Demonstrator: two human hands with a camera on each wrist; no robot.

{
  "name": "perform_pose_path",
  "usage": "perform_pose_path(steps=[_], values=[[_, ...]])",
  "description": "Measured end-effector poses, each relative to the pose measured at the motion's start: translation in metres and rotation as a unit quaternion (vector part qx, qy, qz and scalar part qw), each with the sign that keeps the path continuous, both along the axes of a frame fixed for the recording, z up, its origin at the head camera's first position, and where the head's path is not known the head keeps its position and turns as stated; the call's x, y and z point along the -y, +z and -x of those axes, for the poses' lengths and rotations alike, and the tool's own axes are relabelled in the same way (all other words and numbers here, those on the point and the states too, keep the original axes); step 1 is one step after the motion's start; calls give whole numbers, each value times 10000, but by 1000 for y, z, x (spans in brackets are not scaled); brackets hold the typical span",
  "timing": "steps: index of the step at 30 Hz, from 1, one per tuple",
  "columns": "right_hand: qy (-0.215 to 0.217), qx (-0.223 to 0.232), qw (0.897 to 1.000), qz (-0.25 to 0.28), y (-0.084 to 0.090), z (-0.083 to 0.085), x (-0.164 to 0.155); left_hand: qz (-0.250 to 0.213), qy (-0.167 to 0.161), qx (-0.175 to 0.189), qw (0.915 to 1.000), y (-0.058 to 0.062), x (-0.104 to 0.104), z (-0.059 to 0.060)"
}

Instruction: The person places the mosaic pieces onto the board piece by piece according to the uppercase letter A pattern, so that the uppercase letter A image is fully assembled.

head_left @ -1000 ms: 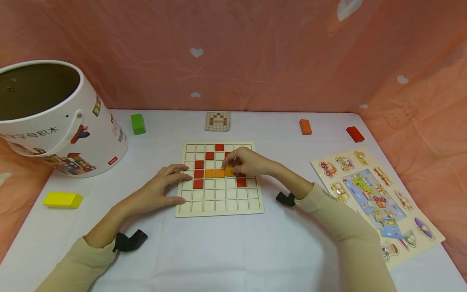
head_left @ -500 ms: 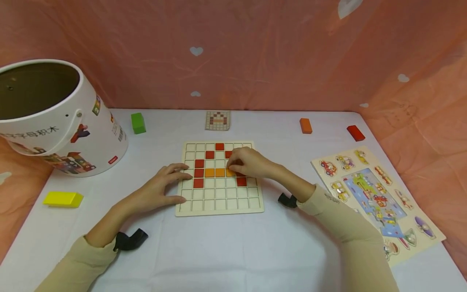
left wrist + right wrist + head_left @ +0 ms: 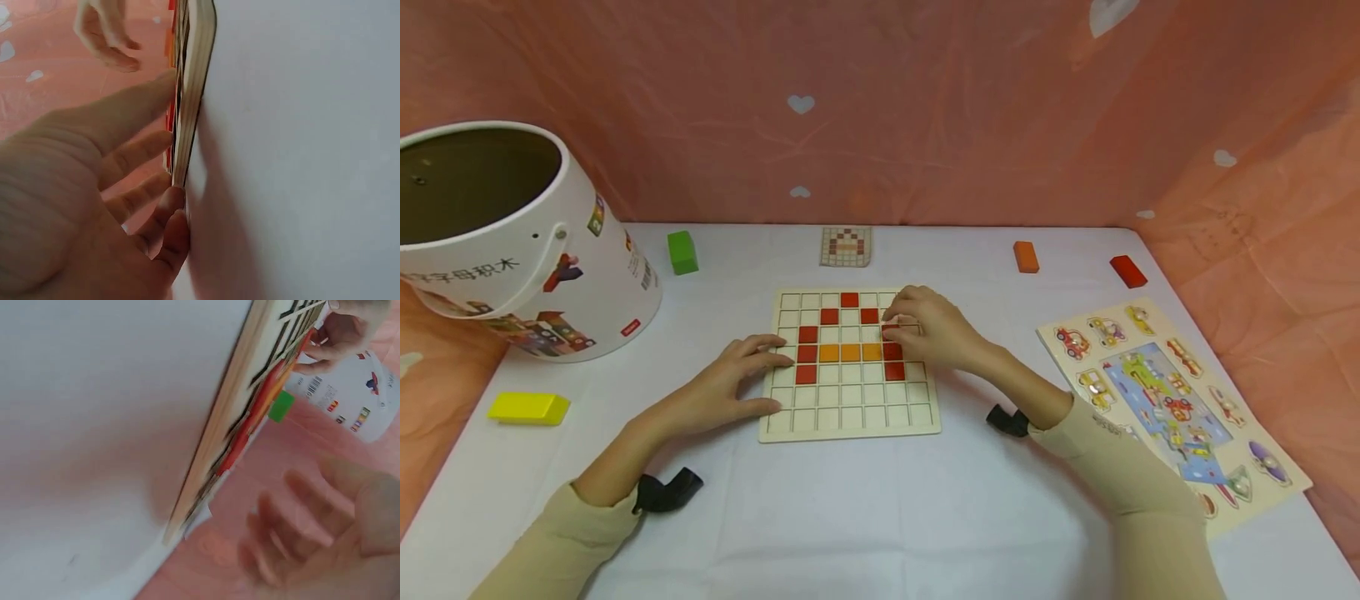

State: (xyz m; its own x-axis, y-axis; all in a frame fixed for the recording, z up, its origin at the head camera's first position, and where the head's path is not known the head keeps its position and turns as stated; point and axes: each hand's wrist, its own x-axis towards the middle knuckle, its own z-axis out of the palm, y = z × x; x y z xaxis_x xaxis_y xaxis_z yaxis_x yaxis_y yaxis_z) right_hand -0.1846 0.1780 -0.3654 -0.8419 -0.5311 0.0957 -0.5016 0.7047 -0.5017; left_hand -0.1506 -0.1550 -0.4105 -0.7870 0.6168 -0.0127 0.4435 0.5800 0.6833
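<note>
In the head view a square wooden grid board (image 3: 850, 417) lies flat on the white table. Several red tiles (image 3: 807, 354) sit in its cells in a peaked outline. Between the two red sides runs a row of orange tiles (image 3: 850, 352). My left hand (image 3: 718, 387) rests its fingertips on the board's left edge, fingers spread; the left wrist view shows them touching the rim (image 3: 195, 75). Over the board's upper right hovers my right hand (image 3: 936, 329), fingers loosely bent and covering some cells. Blurred in the right wrist view, that hand (image 3: 331, 531) holds nothing and is apart from the board.
A picture card (image 3: 846, 247) with a similar pattern lies behind the board. Left are a white bucket (image 3: 602, 292), a green block (image 3: 682, 252) and a yellow block (image 3: 527, 408). Right are an orange block (image 3: 1026, 257), a red block (image 3: 1128, 272) and a knobbed puzzle board (image 3: 1090, 350).
My right hand has let go of an orange tile, which now lies flat in the row's right cell. It has lifted away to the right. The left hand stays in place.
</note>
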Motion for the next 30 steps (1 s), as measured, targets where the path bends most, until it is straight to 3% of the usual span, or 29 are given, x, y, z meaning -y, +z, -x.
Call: perform_pose_path(steps=[2,4,7,10,12,16,30], values=[[-359,-338,9981,-375,4,-7,-6,175,26,-321,9993,2,-2,0],[-661,-598,9909,-1013,7,-14,-12,430,120,-920,9948,7,-4,0],[-809,-778,9741,-1962,8,-25,-18,927,342,-2095,9728,15,-10,0],[-738,-820,9619,-2502,6,-34,-21,1369,469,-2757,9503,24,-18,-1],[-665,-854,9581,-2651,5,-38,-22,1575,468,-2863,9440,28,-22,-2],[-619,-860,9550,-2770,3,-43,-23,1768,478,-2848,9409,30,-27,-4],[-513,-650,9594,-2696,-3,-43,-27,1747,633,-2784,9423,28,-24,-3]])
